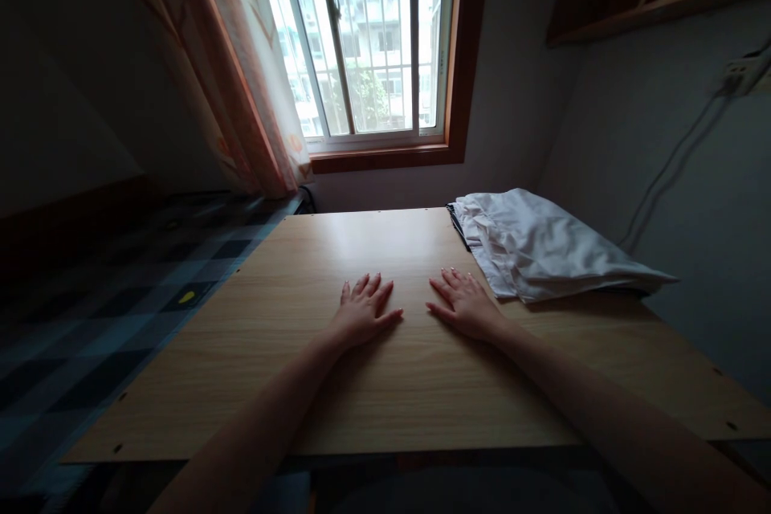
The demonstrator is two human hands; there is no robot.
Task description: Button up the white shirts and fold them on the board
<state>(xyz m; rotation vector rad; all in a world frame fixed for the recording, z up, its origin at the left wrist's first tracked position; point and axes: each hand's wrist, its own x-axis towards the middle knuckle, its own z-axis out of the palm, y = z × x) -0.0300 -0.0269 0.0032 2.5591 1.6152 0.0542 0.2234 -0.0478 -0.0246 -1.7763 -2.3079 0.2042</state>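
Both of my hands rest palm down on a light wood-grain board, with a gap between them. My left hand lies flat left of the middle, its fingers spread and holding nothing. My right hand is also flat with fingers apart, a little to the right. Nearest to that hand is a pile of folded white cloth on the board's right side. Some dark material shows beneath the cloth; what it is I cannot tell.
A checked bedspread borders the board on the left. Behind stand a window and an orange-patterned curtain. On the right wall a cord hangs from a socket, and a wooden cabinet juts out above.
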